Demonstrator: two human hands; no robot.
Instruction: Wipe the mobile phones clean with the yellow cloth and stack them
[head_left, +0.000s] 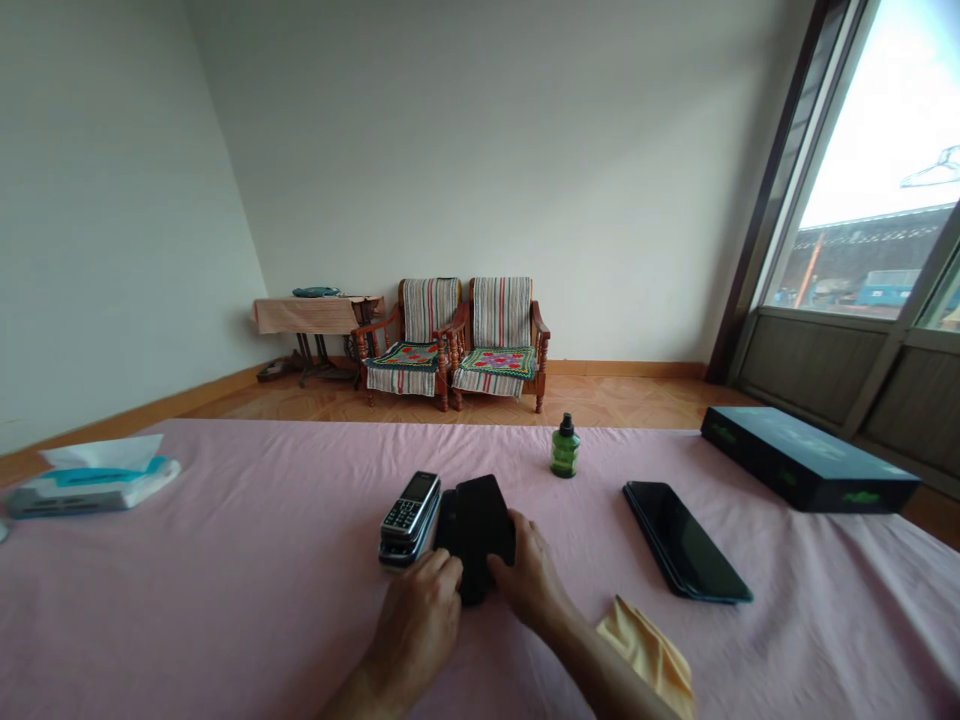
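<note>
A flat black case-like object (477, 530) lies on the pink cloth, and its right edge is gripped by my right hand (527, 575), thumb on top. My left hand (427, 610) has its fingers curled at the object's lower left edge; what they pinch, if anything, is hidden. Just left of the black object, a keypad phone (411, 507) rests on top of a small stack of other phones.
Behind the hands is a green bottle (565, 452). To the right lie a dark tablet (686, 540), a black box (806, 460) and a yellow cloth (649, 650). A tissue pack (97, 488) sits at the far left on the pink cloth (262, 590).
</note>
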